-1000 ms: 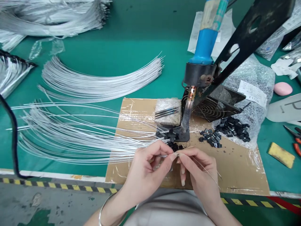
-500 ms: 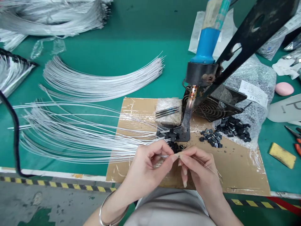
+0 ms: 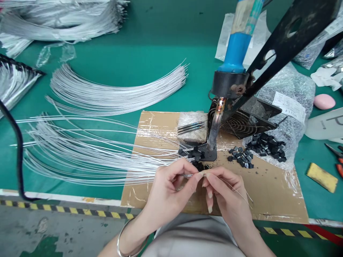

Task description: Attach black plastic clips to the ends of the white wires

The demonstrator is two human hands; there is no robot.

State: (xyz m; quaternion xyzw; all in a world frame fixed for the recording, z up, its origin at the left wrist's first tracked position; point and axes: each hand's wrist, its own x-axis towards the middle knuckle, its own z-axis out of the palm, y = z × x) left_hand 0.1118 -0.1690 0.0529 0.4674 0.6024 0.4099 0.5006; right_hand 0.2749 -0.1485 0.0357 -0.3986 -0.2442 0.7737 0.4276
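Head view: both hands met over the cardboard sheet [image 3: 270, 192] on the green surface [image 3: 150, 71]. The left hand [image 3: 171, 192] pinched a thin wire [image 3: 187, 175] by its end, and the right hand [image 3: 227, 196] pinched the same spot, where a small piece seemed held; another wire trailed right from that grip. Compared with a second earlier, the hands had barely shifted, so the fitting appeared unfinished. Just beyond the grip lay black components [image 3: 242, 157] and the soldering iron [image 3: 214, 132]; loose wires [image 3: 80, 153] fanned away left.

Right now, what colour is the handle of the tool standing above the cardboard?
Blue, on the handle; the head view shows it best.
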